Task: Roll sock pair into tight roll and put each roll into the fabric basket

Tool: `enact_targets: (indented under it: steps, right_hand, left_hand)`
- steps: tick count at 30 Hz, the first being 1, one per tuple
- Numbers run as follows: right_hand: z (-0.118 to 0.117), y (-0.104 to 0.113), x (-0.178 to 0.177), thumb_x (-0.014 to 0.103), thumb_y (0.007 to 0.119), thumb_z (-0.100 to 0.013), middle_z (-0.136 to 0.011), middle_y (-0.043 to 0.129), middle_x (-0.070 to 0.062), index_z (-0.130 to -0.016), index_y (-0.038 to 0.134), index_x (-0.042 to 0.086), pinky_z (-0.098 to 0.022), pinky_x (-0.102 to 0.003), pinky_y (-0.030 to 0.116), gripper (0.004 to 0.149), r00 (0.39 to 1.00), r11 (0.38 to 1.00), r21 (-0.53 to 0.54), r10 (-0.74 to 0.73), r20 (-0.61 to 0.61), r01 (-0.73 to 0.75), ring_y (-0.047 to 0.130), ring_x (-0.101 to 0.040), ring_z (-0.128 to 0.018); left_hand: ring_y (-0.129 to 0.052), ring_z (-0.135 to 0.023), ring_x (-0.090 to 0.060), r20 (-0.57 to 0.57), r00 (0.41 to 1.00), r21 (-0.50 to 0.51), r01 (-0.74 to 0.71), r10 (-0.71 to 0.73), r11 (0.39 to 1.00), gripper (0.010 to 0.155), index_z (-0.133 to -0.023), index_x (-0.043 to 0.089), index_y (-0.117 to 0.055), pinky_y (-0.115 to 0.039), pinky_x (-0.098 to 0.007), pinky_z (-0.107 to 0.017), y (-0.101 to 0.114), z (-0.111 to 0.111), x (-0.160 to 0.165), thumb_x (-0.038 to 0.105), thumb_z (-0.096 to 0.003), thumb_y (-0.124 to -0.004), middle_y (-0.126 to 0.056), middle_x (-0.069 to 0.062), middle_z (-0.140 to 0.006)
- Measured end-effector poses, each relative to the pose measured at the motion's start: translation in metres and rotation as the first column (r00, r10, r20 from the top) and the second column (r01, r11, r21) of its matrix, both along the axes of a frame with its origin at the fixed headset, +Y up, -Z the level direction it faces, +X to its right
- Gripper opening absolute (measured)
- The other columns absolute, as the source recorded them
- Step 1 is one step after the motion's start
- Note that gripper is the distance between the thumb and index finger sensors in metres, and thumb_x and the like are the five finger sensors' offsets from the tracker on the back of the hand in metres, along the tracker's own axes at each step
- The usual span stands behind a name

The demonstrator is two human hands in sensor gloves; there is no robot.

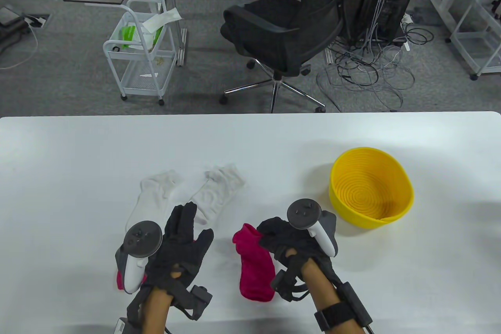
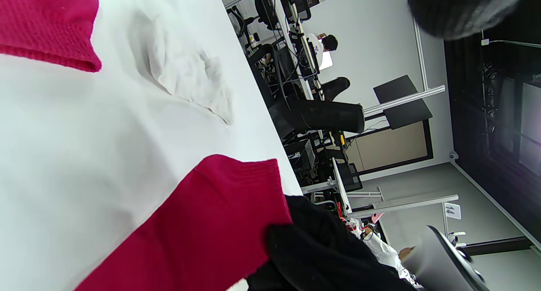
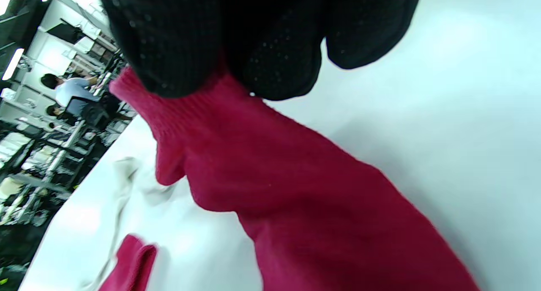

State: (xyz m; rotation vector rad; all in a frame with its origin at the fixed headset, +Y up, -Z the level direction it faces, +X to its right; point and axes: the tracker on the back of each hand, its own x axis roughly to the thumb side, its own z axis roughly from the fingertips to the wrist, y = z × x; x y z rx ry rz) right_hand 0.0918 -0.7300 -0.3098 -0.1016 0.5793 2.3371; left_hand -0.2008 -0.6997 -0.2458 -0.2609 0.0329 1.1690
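two red socks, two white socks, one yellow basket

Right hand apparently grips red sock near basket.

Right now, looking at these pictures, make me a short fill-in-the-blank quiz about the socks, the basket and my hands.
1. The right hand grips the cuff of a sock coloured ____.
2. The yellow basket holds ____ sock rolls so far.
3. The two white socks lie unrolled, on the table, just beyond the ____ hand.
4. The left hand has its fingers ____, holding nothing.

Missing words: red; no; left; straight
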Motion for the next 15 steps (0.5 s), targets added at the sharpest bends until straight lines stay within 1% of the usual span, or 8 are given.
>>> enact_targets:
  steps: [4,7,8,10,12,14,15]
  right_hand:
    - [-0.009,-0.013,-0.002,0.036,0.088,-0.039,-0.086,0.088,0.009,-0.083,0.075,0.038,-0.061,-0.048,0.076,0.045,0.997,0.998,0.001,0.058,0.043,-0.058,0.095,-0.013,-0.069]
    - [-0.012,-0.018,-0.005,0.036,0.087,-0.04,-0.087,0.087,0.01,-0.084,0.074,0.039,-0.061,-0.048,0.076,0.046,0.993,0.994,0.039,0.099,0.059,-0.101,0.095,-0.013,-0.069]
    - [-0.013,-0.021,-0.006,0.037,0.086,-0.04,-0.089,0.086,0.009,-0.086,0.073,0.038,-0.061,-0.048,0.076,0.048,0.987,0.987,0.064,0.141,0.076,-0.146,0.094,-0.013,-0.07]
    - [-0.012,-0.022,-0.007,0.041,0.086,-0.039,-0.097,0.08,0.009,-0.092,0.067,0.039,-0.063,-0.048,0.074,0.056,0.977,0.974,0.091,0.2,0.08,-0.207,0.092,-0.015,-0.078]
    - [-0.01,-0.02,-0.005,0.044,0.085,-0.038,-0.103,0.073,0.008,-0.097,0.06,0.039,-0.065,-0.05,0.072,0.064,0.958,0.947,0.152,0.276,0.075,-0.284,0.088,-0.017,-0.086]
    - [-0.008,-0.015,-0.001,0.047,0.085,-0.037,-0.107,0.067,0.005,-0.1,0.056,0.037,-0.068,-0.053,0.068,0.069,0.951,0.931,0.196,0.297,0.086,-0.308,0.081,-0.022,-0.094]
    - [-0.007,-0.011,0.003,0.05,0.084,-0.037,-0.109,0.063,0.005,-0.101,0.053,0.037,-0.069,-0.054,0.066,0.073,0.959,0.936,0.209,0.271,0.083,-0.283,0.077,-0.024,-0.098]
  left_hand:
    - [-0.003,-0.109,-0.026,0.001,1.0,-0.007,0.002,-0.002,1.0,0.083,-0.104,0.043,-0.022,-0.007,-0.055,-0.071,0.0,0.0,0.0,0.067,-0.0371,-0.066,-0.004,0.005,-0.113]
    - [-0.003,-0.109,-0.026,0.003,1.0,-0.008,0.005,-0.005,1.0,0.083,-0.104,0.043,-0.022,-0.007,-0.055,-0.071,0.0,0.0,0.001,0.067,-0.0372,-0.066,-0.004,0.005,-0.113]
    - [-0.003,-0.109,-0.026,0.005,1.0,-0.011,0.007,-0.007,1.0,0.083,-0.104,0.043,-0.022,-0.007,-0.055,-0.071,0.0,0.0,0.001,0.067,-0.037,-0.066,-0.004,0.005,-0.113]
    - [-0.003,-0.109,-0.026,0.006,1.0,-0.014,0.009,-0.009,1.0,0.083,-0.104,0.043,-0.022,-0.007,-0.055,-0.071,-0.001,0.0,0.001,0.067,-0.037,-0.066,-0.004,0.005,-0.113]
    - [-0.003,-0.109,-0.026,0.004,1.0,-0.017,0.011,-0.011,1.0,0.083,-0.104,0.043,-0.022,-0.007,-0.055,-0.071,-0.001,0.0,0.001,0.067,-0.037,-0.066,-0.004,0.005,-0.113]
    - [-0.003,-0.109,-0.026,0.008,1.0,-0.021,0.012,-0.012,1.0,0.083,-0.104,0.043,-0.023,-0.007,-0.055,-0.071,-0.001,0.0,0.001,0.067,-0.0369,-0.067,-0.004,0.005,-0.113]
    - [-0.004,-0.109,-0.025,0.021,1.0,-0.024,0.012,-0.011,1.0,0.083,-0.104,0.043,-0.024,-0.008,-0.055,-0.072,-0.001,0.0,0.001,0.066,-0.0367,-0.067,-0.005,0.005,-0.113]
